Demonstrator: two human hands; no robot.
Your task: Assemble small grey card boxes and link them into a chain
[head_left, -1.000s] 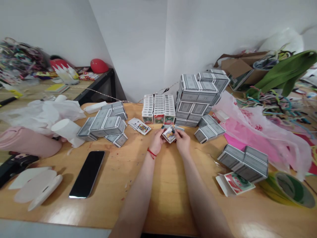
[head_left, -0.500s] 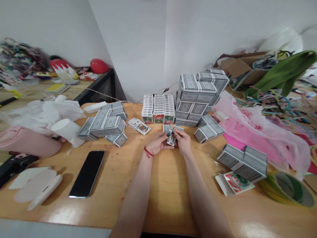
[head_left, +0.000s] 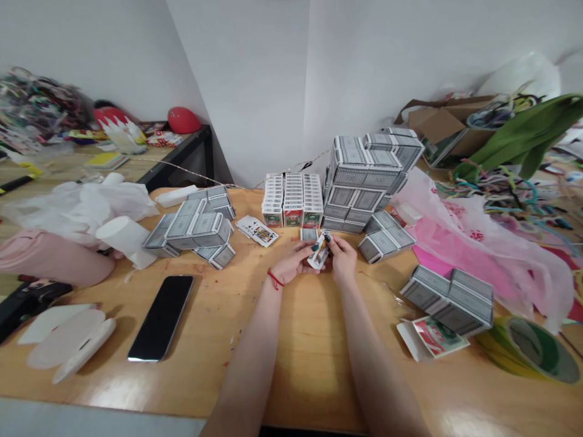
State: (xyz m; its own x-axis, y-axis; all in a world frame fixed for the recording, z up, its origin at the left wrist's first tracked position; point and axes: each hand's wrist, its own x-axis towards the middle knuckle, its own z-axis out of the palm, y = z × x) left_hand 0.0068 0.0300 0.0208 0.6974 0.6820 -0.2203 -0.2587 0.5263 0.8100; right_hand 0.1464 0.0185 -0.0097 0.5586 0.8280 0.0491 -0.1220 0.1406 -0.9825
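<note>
Both hands just below frame centre, working one face card (head_left: 317, 258); can't tell if more sit under it. Left hand (head_left: 293, 261): thumb on top, fingers curled below, pinching the card's left side. Red string bracelet (head_left: 275, 279) on that wrist. Right hand (head_left: 344, 256): thumb and fingers pinching the card's upper right edge. Card is tilted, held over the wooden table (head_left: 310, 364).

Just beyond the hands: a grey-backed card pack (head_left: 309, 233). Up-left of them: fanned loose playing cards (head_left: 264, 234), face up. Frame centre: three rows of boxed decks (head_left: 293, 215). Right of those, a tall stack of grey card-back blocks (head_left: 353, 176).

Lower left: smartphone (head_left: 160, 318), screen dark. Lower right: opened card box (head_left: 437, 337), flap out, near a tape roll (head_left: 496, 349).
</note>
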